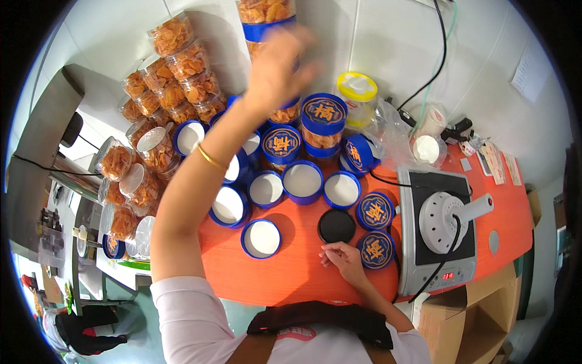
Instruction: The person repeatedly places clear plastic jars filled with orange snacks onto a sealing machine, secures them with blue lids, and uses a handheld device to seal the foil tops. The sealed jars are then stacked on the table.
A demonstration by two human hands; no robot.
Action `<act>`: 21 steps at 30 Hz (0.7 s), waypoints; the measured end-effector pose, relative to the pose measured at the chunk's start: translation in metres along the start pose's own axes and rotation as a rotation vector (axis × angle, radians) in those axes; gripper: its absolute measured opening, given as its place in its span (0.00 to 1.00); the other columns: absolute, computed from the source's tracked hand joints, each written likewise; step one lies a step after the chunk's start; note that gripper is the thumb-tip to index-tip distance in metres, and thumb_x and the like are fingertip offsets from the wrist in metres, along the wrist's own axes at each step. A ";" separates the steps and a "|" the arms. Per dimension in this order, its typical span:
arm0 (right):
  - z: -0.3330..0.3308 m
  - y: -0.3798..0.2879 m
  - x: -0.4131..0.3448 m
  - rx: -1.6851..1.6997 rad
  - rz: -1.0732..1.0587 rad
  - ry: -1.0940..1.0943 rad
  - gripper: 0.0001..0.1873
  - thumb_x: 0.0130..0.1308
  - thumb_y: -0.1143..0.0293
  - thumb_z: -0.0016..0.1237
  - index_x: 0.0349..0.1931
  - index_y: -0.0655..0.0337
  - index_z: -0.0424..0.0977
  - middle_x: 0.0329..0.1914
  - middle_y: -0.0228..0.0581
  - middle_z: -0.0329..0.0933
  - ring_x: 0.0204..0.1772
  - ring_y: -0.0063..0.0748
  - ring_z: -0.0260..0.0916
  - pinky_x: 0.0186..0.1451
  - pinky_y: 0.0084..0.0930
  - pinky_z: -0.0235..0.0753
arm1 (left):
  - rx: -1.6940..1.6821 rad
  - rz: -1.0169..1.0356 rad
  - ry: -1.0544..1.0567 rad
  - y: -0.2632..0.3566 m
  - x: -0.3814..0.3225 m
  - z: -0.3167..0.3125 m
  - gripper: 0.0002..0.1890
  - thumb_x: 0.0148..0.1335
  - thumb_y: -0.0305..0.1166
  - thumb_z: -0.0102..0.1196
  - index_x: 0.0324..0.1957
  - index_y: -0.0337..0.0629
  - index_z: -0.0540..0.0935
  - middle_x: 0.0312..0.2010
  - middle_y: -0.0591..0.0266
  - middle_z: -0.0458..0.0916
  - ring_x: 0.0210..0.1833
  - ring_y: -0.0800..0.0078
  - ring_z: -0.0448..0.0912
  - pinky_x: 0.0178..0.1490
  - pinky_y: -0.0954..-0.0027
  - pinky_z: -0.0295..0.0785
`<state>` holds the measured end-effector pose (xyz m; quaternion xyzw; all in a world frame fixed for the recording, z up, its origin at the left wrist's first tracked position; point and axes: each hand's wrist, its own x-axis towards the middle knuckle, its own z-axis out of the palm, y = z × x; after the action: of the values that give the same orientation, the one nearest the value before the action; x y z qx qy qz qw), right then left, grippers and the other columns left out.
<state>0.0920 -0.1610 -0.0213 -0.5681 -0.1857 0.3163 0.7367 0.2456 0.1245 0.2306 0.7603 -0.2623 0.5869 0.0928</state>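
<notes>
My left hand [284, 68], blurred, is raised high in front of a stack of clear jars with blue bands [267, 29]; its fingers look spread, and whether it touches the stack cannot be told. My right hand [344, 261] rests on the red table [291, 282] with loosely curled fingers, just below a black round disc [336, 226] and beside a blue printed lid [376, 249]. Several blue round caps with white insides, one of them nearest me [261, 239], stand on the table. Behind them is a jar of orange dried pieces with a blue printed lid [323, 113].
Clear jars of orange pieces [188, 59] are piled at the left. A yellow-lidded tub [357, 86] and a plastic bag [395, 132] stand at the back. On the right, a perforated white sealing head [439, 223] lies on an induction cooker [409, 273]. Cardboard boxes [443, 318] are below. Another person [86, 327] bends at lower left.
</notes>
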 end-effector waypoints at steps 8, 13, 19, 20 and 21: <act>0.016 -0.018 -0.031 -0.285 -0.216 -0.031 0.07 0.63 0.78 0.43 0.38 0.69 0.74 0.30 0.39 0.76 0.32 0.23 0.74 0.36 0.18 0.74 | -0.011 -0.383 -0.466 0.058 -0.093 0.026 0.10 0.41 0.23 0.61 0.28 0.37 0.76 0.29 0.53 0.75 0.37 0.55 0.74 0.41 0.63 0.71; -0.005 -0.047 -0.056 -0.941 -0.610 0.206 0.12 0.50 0.77 0.53 0.37 0.64 0.74 0.39 0.45 0.73 0.44 0.44 0.71 0.44 0.33 0.70 | -0.011 -0.335 -0.186 0.089 -0.092 0.000 0.12 0.39 0.22 0.64 0.28 0.37 0.76 0.29 0.54 0.75 0.35 0.57 0.74 0.39 0.65 0.70; -0.048 -0.043 -0.068 -1.351 -0.423 0.420 0.20 0.42 0.71 0.59 0.39 0.62 0.71 0.50 0.46 0.65 0.55 0.51 0.62 0.57 0.42 0.62 | -0.316 -0.591 -0.317 0.175 -0.100 -0.098 0.13 0.39 0.21 0.65 0.27 0.39 0.75 0.30 0.58 0.74 0.35 0.60 0.74 0.38 0.65 0.70; -0.053 -0.036 -0.069 -1.326 -0.473 0.385 0.18 0.43 0.72 0.59 0.36 0.63 0.70 0.47 0.46 0.67 0.53 0.48 0.64 0.55 0.40 0.64 | -0.379 -0.670 -0.378 0.189 -0.111 -0.110 0.13 0.38 0.22 0.65 0.27 0.39 0.75 0.30 0.58 0.74 0.36 0.60 0.74 0.39 0.65 0.70; -0.057 -0.033 -0.070 -1.300 -0.523 0.347 0.15 0.44 0.73 0.58 0.34 0.63 0.70 0.43 0.45 0.69 0.51 0.45 0.67 0.54 0.39 0.66 | -0.440 -0.749 -0.438 0.203 -0.123 -0.120 0.13 0.38 0.23 0.66 0.27 0.39 0.74 0.30 0.58 0.74 0.36 0.60 0.74 0.39 0.65 0.71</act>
<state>0.0853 -0.2543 0.0005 -0.8705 -0.3466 -0.1398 0.3203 0.0199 0.0422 0.1160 0.8704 -0.1019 0.2701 0.3989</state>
